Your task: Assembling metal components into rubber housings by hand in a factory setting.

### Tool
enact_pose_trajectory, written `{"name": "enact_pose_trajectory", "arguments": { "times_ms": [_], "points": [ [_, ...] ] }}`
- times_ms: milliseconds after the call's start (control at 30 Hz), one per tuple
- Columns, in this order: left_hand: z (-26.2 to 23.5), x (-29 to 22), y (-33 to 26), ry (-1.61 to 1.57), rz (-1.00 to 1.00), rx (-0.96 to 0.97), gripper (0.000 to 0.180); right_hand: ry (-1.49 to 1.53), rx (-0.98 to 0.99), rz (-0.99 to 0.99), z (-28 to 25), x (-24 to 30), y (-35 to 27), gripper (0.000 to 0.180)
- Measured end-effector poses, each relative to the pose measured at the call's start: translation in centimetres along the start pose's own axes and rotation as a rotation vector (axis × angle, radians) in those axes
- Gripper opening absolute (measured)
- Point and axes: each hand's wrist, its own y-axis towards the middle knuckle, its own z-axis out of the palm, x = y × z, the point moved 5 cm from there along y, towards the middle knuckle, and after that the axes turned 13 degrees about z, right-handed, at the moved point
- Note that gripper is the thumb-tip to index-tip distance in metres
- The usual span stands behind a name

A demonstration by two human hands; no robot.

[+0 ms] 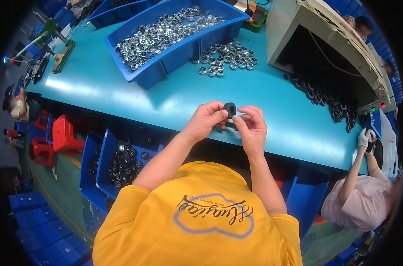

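part: small black ring [230, 108], held above the near edge of the teal table [121, 88]
left hand [206, 120]: closed, thumb and forefinger pinching the ring's left rim
right hand [252, 126]: fingertips curled, touching the ring's right side
handling: looks light and stiff, likely rubber or plastic; grip on outer rim
12 o'clock: loose silver rings [226, 57]
11 o'clock: blue bin [174, 53] of silver parts

black ring [230, 108] partly hidden by fingertips, far bench tools [37, 66] blurred
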Motion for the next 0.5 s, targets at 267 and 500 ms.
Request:
{"name": "enact_pose_trajectory", "arguments": {
  "times_ms": [267, 500],
  "points": [
    [-0.1, -0.2, -0.3, 0.074, 0.026, -0.025, 0.018, -0.155, 0.037, -0.074, 0.4, 0.7, -0.3, 0.016],
    [2.5, -1.6, -0.6, 0.339, 0.310, 0.012, 0.024, 0.277, 0.264, 0.281, -1.0, -0.3, 1.1, 0.023]
  ]
}}
